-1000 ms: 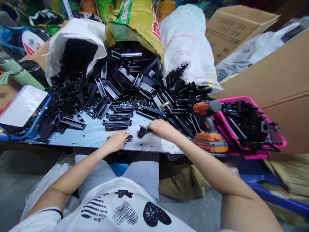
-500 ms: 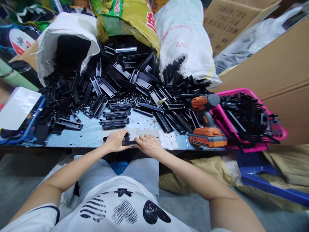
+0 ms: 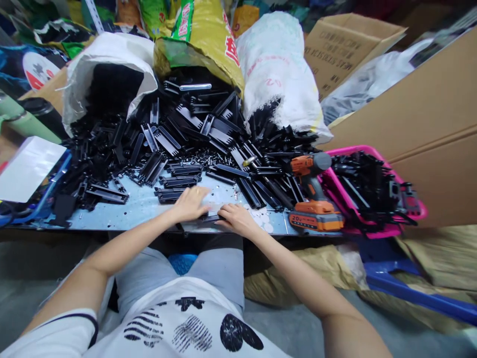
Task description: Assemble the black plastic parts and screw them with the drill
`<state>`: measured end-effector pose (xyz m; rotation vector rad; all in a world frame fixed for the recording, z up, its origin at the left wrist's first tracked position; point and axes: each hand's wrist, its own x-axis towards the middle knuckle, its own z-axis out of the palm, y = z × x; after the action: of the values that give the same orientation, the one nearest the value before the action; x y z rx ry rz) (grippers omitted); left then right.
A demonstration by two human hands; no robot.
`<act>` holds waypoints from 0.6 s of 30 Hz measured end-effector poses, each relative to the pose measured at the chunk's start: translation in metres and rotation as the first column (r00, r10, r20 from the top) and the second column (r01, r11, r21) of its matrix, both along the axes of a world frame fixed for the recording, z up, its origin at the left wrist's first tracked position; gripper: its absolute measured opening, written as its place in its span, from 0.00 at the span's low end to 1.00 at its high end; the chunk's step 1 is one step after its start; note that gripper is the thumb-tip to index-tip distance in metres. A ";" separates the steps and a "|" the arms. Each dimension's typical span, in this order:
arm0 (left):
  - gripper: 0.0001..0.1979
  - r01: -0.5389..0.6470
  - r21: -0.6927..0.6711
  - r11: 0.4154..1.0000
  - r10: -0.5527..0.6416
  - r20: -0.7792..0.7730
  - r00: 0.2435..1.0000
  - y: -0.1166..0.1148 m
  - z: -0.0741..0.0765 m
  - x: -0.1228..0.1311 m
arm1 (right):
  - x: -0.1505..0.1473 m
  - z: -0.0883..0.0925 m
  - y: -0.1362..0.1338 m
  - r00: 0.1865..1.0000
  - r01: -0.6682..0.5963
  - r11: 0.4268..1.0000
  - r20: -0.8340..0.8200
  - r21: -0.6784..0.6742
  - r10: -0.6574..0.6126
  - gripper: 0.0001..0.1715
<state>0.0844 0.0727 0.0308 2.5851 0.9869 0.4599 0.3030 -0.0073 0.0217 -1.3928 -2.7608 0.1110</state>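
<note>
My right hand [image 3: 236, 218] grips the right end of a long black plastic part [image 3: 211, 219] at the table's front edge. Above that part's left end is my left hand [image 3: 191, 204], blurred by motion, its fingers stretched out and apart with nothing visible in them. Just beyond the left hand lies a stack of black bracket-like pieces [image 3: 179, 181], set in rows. White round discs [image 3: 262, 219] lie beside my right wrist, partly hidden by it.
Black plastic parts [image 3: 149, 134] are heaped at the back, with small screws [image 3: 208, 158] among them, before a white sack [image 3: 108, 49] and a yellow sack [image 3: 208, 49]. An orange cordless drill [image 3: 316, 216] stands at right, beside a pink basket [image 3: 413, 211] of black parts.
My left hand has let go of the black part and moved up and to the right, its fingers opening. My right hand stays on the part. The camera view has shifted slightly.
</note>
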 end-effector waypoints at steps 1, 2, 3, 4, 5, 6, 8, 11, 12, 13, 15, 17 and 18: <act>0.21 -0.104 0.006 0.995 0.104 0.021 0.994 0.020 0.004 0.013 | 0.004 -0.006 -0.001 1.000 0.008 1.000 -0.019 -0.006 -0.008 0.23; 0.18 -0.218 -0.001 0.976 0.218 0.019 0.976 0.042 0.007 0.027 | 0.007 -0.011 -0.004 0.999 0.014 1.000 -0.034 -0.016 -0.015 0.22; 0.17 -0.307 -0.018 0.952 0.307 -0.022 0.952 0.064 0.010 0.041 | 0.008 -0.015 -0.006 0.999 0.022 0.999 -0.047 -0.026 -0.023 0.22; 0.17 -0.372 -0.036 0.927 0.368 -0.090 0.925 0.085 0.012 0.055 | 0.009 -0.017 -0.008 0.998 0.033 0.999 -0.059 -0.034 -0.035 0.22; 0.16 -0.416 -0.059 0.908 0.403 -0.160 0.901 0.103 0.012 0.068 | 0.009 -0.017 -0.008 0.996 0.049 0.998 -0.071 -0.034 -0.051 0.22; 0.16 -0.443 -0.068 0.894 0.424 -0.190 0.885 0.119 0.012 0.079 | 0.008 -0.015 -0.007 0.994 0.074 0.997 -0.083 -0.025 -0.076 0.22; 0.16 -0.489 -0.075 0.869 0.463 -0.226 0.857 0.139 0.009 0.096 | 0.008 -0.008 0.005 0.983 0.155 0.988 -0.103 0.022 -0.152 0.21; 0.15 -0.536 -0.058 0.842 0.510 -0.239 0.827 0.153 0.001 0.106 | 0.014 0.007 0.049 0.941 0.330 0.938 -0.118 0.107 -0.318 0.20; 0.14 -0.535 -0.053 0.843 0.509 -0.244 0.826 0.155 0.000 0.106 | 0.017 0.011 0.070 0.919 0.389 0.913 -0.117 0.122 -0.376 0.20; 0.14 -0.524 -0.050 0.850 0.498 -0.246 0.832 0.158 -0.001 0.106 | 0.019 0.015 0.092 0.895 0.444 0.887 -0.109 0.125 -0.433 0.19; 0.13 -0.488 -0.041 0.872 0.465 -0.244 0.851 0.162 0.001 0.101 | 0.021 0.018 0.138 0.839 0.544 0.834 -0.059 0.088 -0.541 0.18; 0.12 -0.462 -0.021 0.887 0.444 -0.237 0.864 0.162 0.007 0.093 | 0.018 0.016 0.178 0.769 0.638 0.770 0.014 0.018 -0.639 0.16; 0.12 -0.452 -0.005 0.892 0.440 -0.223 0.870 0.160 0.012 0.086 | 0.015 0.013 0.193 0.741 0.671 0.741 0.042 -0.011 -0.670 0.16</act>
<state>0.1709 0.2324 0.0425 2.3789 1.6656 0.2538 0.3178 0.1856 0.0351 -2.3087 -2.0878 0.0877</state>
